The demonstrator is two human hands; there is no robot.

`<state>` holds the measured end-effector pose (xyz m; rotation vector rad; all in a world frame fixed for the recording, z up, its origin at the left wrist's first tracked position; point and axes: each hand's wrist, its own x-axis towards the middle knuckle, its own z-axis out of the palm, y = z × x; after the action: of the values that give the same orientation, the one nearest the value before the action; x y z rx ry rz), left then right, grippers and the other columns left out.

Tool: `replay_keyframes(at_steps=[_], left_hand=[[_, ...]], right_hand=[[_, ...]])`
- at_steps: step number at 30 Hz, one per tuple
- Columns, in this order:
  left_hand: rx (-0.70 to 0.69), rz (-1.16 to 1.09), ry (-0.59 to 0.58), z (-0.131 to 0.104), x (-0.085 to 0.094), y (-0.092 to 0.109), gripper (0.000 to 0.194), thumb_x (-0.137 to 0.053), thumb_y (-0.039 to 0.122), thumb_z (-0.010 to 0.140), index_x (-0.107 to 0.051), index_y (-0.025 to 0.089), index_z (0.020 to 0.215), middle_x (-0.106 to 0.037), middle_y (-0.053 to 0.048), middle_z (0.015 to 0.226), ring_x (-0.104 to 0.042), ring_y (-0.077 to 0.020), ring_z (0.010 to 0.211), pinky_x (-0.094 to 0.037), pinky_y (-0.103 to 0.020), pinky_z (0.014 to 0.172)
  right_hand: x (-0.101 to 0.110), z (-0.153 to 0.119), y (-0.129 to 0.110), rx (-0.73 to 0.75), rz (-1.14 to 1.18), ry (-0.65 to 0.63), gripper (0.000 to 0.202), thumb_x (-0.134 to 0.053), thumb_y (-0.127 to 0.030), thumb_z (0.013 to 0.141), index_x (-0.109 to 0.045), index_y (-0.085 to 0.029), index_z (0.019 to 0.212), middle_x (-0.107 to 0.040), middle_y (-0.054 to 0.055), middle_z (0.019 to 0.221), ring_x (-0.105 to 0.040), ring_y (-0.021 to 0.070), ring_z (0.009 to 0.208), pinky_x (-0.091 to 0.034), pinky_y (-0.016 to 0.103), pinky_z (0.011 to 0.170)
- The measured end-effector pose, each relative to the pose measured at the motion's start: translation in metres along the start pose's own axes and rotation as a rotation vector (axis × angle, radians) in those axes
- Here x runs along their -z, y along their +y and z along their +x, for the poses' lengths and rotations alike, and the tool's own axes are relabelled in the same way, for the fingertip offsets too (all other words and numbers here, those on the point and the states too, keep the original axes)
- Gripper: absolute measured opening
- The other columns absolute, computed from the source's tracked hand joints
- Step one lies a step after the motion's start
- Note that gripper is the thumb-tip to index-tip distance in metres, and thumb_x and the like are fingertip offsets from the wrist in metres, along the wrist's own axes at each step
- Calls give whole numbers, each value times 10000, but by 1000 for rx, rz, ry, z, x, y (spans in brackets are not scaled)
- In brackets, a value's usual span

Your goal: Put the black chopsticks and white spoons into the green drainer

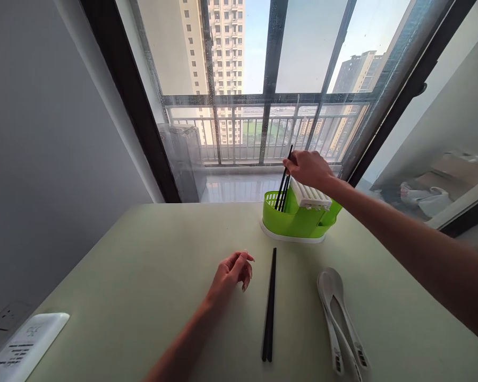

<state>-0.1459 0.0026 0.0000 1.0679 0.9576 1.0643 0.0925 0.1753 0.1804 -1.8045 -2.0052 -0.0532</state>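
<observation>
Table (163,265) bears a green holder (290,225) at its far edge, right of centre. Right hand (307,167), above holder, pinches upright chopsticks (281,195); number gripped cannot be told. Left hand (233,270), mid-surface: fingers loosely curled, slightly parted. Spoons (331,286) lie toward the near right corner; flat chopsticks (270,310) between spoons and left hand.

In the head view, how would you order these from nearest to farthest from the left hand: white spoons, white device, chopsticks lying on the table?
1. Chopsticks: just right of the left hand.
2. White spoons: farther right.
3. White device: far left.
</observation>
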Motion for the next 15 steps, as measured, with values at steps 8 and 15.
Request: replay_keyframes(at_steps=[8,15], left_hand=[[-1,0,-19,1,1,-2,460,-581,607,943,-620,148,937,-567,38,653,-451,-59,450,-331,-229,481],[0,0,-14,2,1,-3,452,-577,600,950,-619,149,939,-564,37,649,-451,-60,460,-339,-228,491]], right_hand=[[-41,10,3,-29,-82,-52,287,-516,-393,975,-699,-175,1006,-722,150,948,-658,294,868,-452,360,709],[-19,-21,-13,104,-15,301,454,-455,-386,994,-486,-118,1359,-729,146,976,-648,276,758,-443,390,693]])
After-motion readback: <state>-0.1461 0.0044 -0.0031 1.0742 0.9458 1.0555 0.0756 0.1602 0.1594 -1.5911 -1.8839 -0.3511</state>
